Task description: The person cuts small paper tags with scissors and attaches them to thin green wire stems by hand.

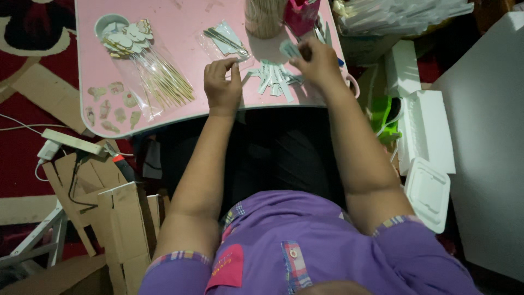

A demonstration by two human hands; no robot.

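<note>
- Head view, nearest zone: purple shirt (305,257) at the bottom edge; both forearms extend to the far pink table (180,16).
- Near left floor: cardboard pieces (117,218) and a white power strip (71,141) with cables.
- Left hand (222,82): rests at the near table edge, fingers curled together, tips closed as if pinching something small; the item cannot be told.
- Right hand (316,63): raised over the table, fingertips pinching a small pale paper strip (289,49).
- Step in hand, as judged: handling one strip taken from the pile of paper strips (275,76) lying between the hands. The next move calls for a steady two-hand pinch.
- Left of the hands: skewer toppers in a clear bag (155,76), cut-out shapes (112,106).
- Far: clear sleeve (224,39), stick holder (265,19), pink bag (303,16), crowding the right hand.
- Right: white foam trays (428,147).
</note>
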